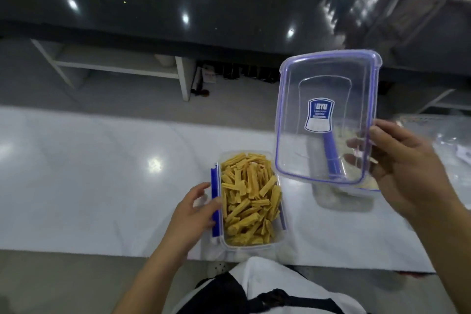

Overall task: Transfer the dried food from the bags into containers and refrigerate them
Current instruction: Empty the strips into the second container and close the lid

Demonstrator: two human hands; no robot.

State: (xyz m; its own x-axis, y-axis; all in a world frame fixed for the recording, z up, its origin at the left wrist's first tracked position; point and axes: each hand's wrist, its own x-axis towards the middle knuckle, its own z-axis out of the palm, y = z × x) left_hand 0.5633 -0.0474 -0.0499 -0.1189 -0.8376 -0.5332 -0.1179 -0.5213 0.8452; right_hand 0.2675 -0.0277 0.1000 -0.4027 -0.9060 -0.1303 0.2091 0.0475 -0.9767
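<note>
A clear plastic container [279, 239] full of yellow dried food sticks [248, 199] stands at the near edge of the white counter [89, 173]. My left hand [196, 214] rests against its left side, fingers on the blue clip [215, 201]. My right hand [405, 171] holds a clear lid [326, 115] with a blue rim and a blue label up in the air, right of and above that container, thumb on top and fingers beneath. Behind the lid sits a second container [341, 199] with pale food, seen partly through the lid.
A clear plastic bag [443, 135] lies on the counter at far right. Beyond the counter is grey floor, then a long dark glossy worktop [204, 2] with white shelving [114, 64] beneath it. My white-and-black clothing [267, 288] fills the bottom of the view.
</note>
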